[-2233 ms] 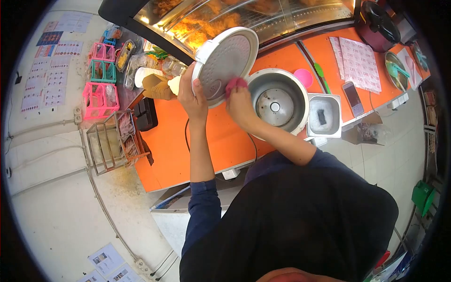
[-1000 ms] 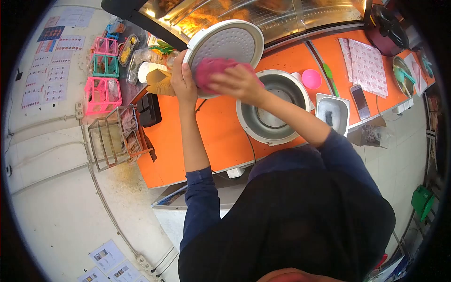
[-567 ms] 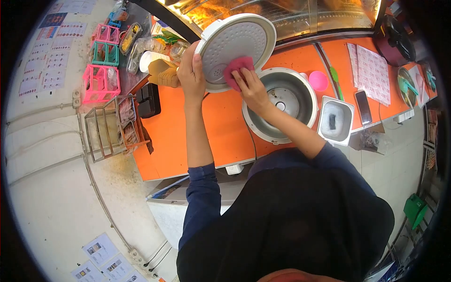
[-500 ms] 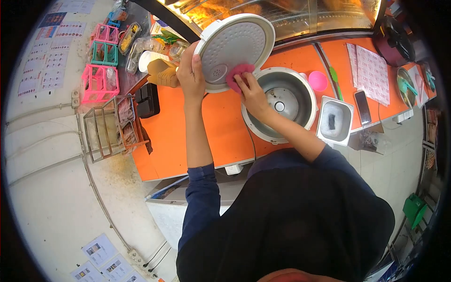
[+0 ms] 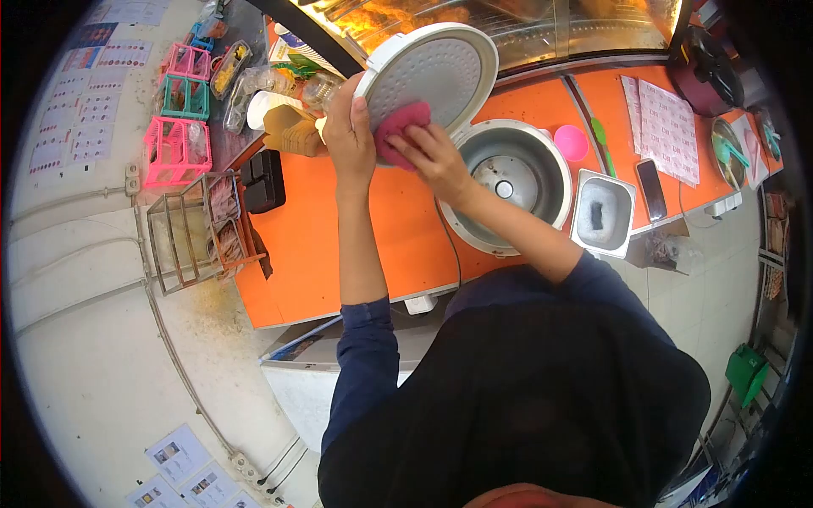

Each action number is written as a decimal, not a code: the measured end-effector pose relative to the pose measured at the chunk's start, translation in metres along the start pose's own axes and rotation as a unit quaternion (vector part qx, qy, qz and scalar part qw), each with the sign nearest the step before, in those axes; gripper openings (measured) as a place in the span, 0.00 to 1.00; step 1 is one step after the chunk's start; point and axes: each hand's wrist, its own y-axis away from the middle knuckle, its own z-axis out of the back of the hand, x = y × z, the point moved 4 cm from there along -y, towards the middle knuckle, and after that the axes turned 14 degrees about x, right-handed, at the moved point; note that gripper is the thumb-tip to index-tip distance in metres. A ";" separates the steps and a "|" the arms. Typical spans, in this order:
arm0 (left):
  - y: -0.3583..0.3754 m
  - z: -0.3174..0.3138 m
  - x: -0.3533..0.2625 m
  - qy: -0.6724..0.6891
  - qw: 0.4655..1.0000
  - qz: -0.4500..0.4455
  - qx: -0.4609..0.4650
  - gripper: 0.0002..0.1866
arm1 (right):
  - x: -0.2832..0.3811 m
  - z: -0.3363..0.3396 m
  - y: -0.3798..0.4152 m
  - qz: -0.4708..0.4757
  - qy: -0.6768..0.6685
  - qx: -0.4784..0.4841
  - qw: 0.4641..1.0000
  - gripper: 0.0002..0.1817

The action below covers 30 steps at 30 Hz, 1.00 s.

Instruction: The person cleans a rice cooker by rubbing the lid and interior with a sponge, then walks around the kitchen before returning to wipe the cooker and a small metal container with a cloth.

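The round lid (image 5: 436, 72) of a rice cooker stands raised, its dimpled grey inner side toward me. My left hand (image 5: 350, 140) grips the lid's left edge, thumb on the rim. A pink cloth (image 5: 400, 131) is pressed to the lower left part of the lid's inside by the bent fingers of my right hand (image 5: 436, 165). Below and right of the lid sits the cooker body (image 5: 508, 182), open, with a bare metal inside. A pink cup (image 5: 571, 144) and a square metal container (image 5: 603, 213) are to its right.
On the orange counter (image 5: 339, 245) lie a phone (image 5: 652, 190), printed paper sheets (image 5: 669, 131) and a green-handled tool (image 5: 601, 140). A black box (image 5: 263, 181) and brown paper holders (image 5: 292, 131) are at the left. Behind stands a lit glass display case (image 5: 525, 34).
My right hand and the pink cloth have moved left across the lid's inner side, closer to my left hand. My left hand still holds the lid in nearly the same place.
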 end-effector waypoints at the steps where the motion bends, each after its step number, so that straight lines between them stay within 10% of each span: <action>1: -0.001 -0.001 -0.001 -0.005 1.000 0.004 0.003 0.21 | -0.004 0.003 0.001 -0.025 0.014 -0.008 1.000 0.30; 5: 0.001 0.001 -0.003 0.009 1.000 0.025 0.013 0.22 | -0.007 0.014 0.007 -0.164 -0.034 -0.037 0.985 0.28; 27: 0.002 -0.004 -0.011 0.023 0.998 0.046 0.034 0.22 | -0.002 0.018 -0.006 -0.213 -0.092 -0.092 0.968 0.25; 30: 0.003 0.000 -0.009 -0.012 1.000 0.018 0.007 0.22 | 0.002 0.006 -0.011 0.013 -0.076 -0.104 0.992 0.27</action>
